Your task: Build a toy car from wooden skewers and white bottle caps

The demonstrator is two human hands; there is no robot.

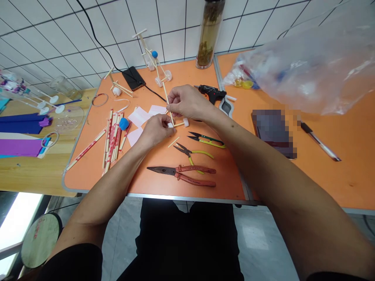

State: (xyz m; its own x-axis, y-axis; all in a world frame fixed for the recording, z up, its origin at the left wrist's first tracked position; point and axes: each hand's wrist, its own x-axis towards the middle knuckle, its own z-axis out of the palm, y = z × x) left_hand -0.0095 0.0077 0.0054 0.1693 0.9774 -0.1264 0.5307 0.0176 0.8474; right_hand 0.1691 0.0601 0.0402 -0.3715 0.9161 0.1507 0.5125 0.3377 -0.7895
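In the head view, a small frame of pale wooden sticks [165, 93] with white wheels [186, 122] at its near end stands between my hands. My left hand [155, 130] is closed, its fingertips pinching the frame's near end beside a wheel. Higher up, my right hand [185, 102] pinches the long upright stick between thumb and fingers. A short loose stick [174, 142] lies just below my hands. Pale paper squares [139, 117] rest beside my left hand, near a blue ball [124, 123]. Behind my right hand is a black glue gun [211, 93].
Red-wrapped chopsticks [113, 138] lie to the left. Cutters [206, 139], yellow-handled pliers [190, 152] and red-handled pliers [181, 175] lie in front. A finished-looking stick model [149, 54] and a tea bottle [208, 35] stand behind. At right are a plastic bag [307, 66], a phone [274, 132] and a pen [320, 142].
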